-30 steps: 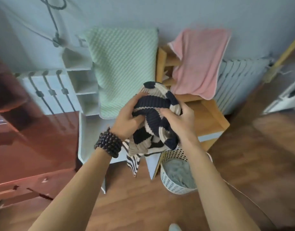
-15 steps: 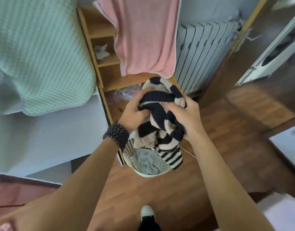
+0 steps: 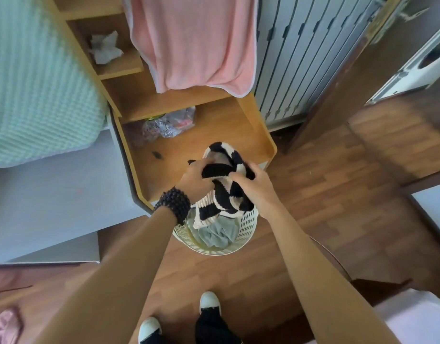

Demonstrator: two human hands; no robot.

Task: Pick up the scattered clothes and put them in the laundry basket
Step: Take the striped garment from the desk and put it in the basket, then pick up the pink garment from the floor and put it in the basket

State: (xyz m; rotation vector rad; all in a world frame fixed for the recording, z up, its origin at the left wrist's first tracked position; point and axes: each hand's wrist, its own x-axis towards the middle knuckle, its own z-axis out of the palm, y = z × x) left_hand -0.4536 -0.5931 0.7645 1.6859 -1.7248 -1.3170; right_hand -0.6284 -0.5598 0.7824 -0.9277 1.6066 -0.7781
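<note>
Change since a moment ago: the bunched black-and-cream striped knit sweater (image 3: 224, 192) has come down from chest height to the mouth of the basket, and the view now looks more steeply down, so both white-toed shoes (image 3: 209, 300) show on the floor.
Left hand (image 3: 198, 181): closed on the sweater's left side, fingers dug into the knit; a black beaded bracelet (image 3: 173, 204) wraps the wrist.
Right hand (image 3: 253, 188): gripping the sweater's right side, thumb over a black stripe.
Hands together: close to each other, both clamped on the same bundle directly above the basket.
Sweater: its lower folds hang inside the basket rim, the upper part is held above it.
Basket: a round white perforated plastic laundry basket (image 3: 247, 228) standing on the brown wood-plank floor (image 3: 338, 219), just beside the corner of the light wooden desk (image 3: 234, 125).
Basket contents: a crumpled pale grey-blue garment (image 3: 217, 235) lies in the bottom, partly under the hanging sweater.
Desk shelves: a crumpled white cloth (image 3: 106, 47) sits in an upper cubby; a clear crinkled plastic bag (image 3: 169, 125) lies on the desk surface under the lower shelf.
Over the desk: a pink towel (image 3: 196, 40) hangs down its front.
Left of the desk: a mint-green textured blanket (image 3: 37, 90) drapes over the bed edge.
Right of the desk: a grey ribbed radiator (image 3: 308, 53) against the wall.
Floor, bottom left: a pink fabric piece (image 3: 5, 326), blurred.
</note>
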